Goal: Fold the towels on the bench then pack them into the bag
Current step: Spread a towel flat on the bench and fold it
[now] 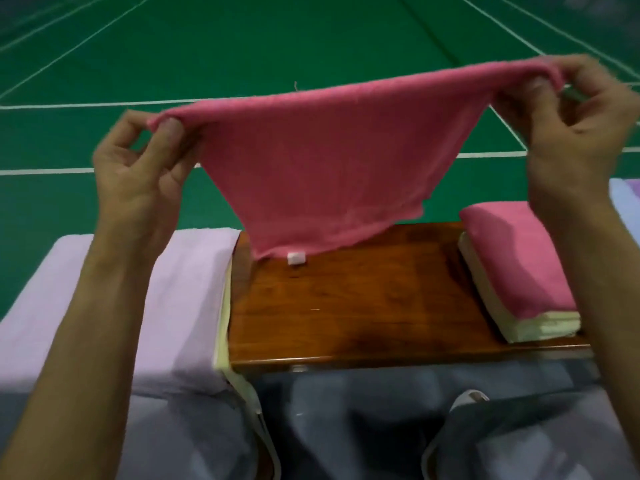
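Above the wooden surface (346,306), a pink towel (329,161) hangs spread between the two hands, which are well apart. The left hand (138,174) pinches one top corner between thumb and fingers. The right hand (581,126), higher and blurred, pinches the other. The towel's top edge runs taut between them. Its lower edge slants down to a low corner with a white tag (296,258) near the surface's far edge; whether it touches I cannot tell.

Bare wood lies open beneath, between a lilac towel (104,289) draped over the left end and a folded stack (519,265), pink on cream, at the right. Grey fabric (346,427) with pale piping lies below the near edge; whether it is the bag I cannot tell. Green court floor (242,46) stretches beyond.
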Tool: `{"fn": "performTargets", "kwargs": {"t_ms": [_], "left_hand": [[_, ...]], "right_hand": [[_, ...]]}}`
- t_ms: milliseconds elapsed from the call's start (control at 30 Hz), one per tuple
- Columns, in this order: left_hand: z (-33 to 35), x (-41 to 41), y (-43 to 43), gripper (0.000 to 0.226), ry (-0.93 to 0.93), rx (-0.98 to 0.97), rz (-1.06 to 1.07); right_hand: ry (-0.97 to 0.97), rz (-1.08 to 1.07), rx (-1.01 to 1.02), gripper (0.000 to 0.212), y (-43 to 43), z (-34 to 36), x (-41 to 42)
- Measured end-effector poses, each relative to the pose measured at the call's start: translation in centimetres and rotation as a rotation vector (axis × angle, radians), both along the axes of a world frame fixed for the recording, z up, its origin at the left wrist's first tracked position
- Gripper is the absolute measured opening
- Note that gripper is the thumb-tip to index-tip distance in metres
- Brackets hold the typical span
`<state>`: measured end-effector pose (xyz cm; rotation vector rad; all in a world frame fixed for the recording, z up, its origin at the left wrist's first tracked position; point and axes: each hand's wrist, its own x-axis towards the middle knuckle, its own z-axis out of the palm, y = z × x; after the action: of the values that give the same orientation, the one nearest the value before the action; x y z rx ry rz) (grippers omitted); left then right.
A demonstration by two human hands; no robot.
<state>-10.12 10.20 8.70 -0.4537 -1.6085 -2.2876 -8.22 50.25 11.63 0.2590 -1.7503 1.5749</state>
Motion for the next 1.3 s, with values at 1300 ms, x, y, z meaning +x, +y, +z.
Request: {"fn": "performTargets", "kwargs": {"t_ms": [1300], "left_hand": [[-17.7,5.0,8.9,0.07,-0.117,-1.743,0.048]], "right_hand": [[-0.693,0.193,1.37,0.08,-6.7,-19.4,4.0]]}}
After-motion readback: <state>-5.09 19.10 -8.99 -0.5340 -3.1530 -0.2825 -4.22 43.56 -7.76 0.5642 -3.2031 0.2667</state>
